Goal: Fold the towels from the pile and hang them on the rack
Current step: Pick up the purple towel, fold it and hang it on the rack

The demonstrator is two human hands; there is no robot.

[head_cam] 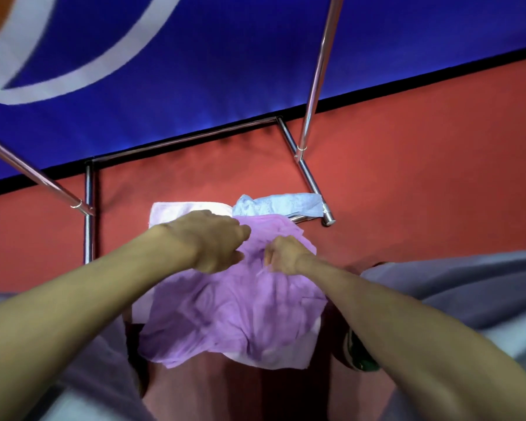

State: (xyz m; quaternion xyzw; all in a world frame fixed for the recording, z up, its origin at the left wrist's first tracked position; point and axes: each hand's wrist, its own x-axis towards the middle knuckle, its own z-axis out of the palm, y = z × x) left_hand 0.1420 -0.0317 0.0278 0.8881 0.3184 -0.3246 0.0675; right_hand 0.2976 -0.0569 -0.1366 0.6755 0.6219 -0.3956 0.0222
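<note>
Both hands are down on the purple towel (234, 305). The left hand (213, 238) has its fingers curled over the towel's upper edge and is pinching the cloth there. The right hand (283, 253), just beside it toward four o'clock, is bunched into a loose fist with a fold of the same towel nipped between thumb and fingers. The two hands are close but not touching, and both forearms reach in from the bottom corners.

The purple towel is draped over the near rail of the rack (308, 177) and hangs down toward six o'clock, wrinkled and uneven, its lower edge ragged. Under it lies a pale pink towel (176, 212), showing at eleven o'clock from the left hand and again as a lighter strip below the purple hem at five o'clock. At one o'clock from the hands, a light blue towel (280, 203) is bunched over the same rail, touching the purple one and stopping just short of the rail's capped end.

The rack is shiny metal tube: a far bar at twelve o'clock, side bars running toward me, and slanted poles rising at ten and one o'clock. It stands on a red floor (422, 177); beyond that is a blue mat (225, 71) with a white curve. Grey cloth (468, 287) lies at three o'clock. Something green and white (360, 354) peeks from under the right forearm; I cannot tell what it is.
</note>
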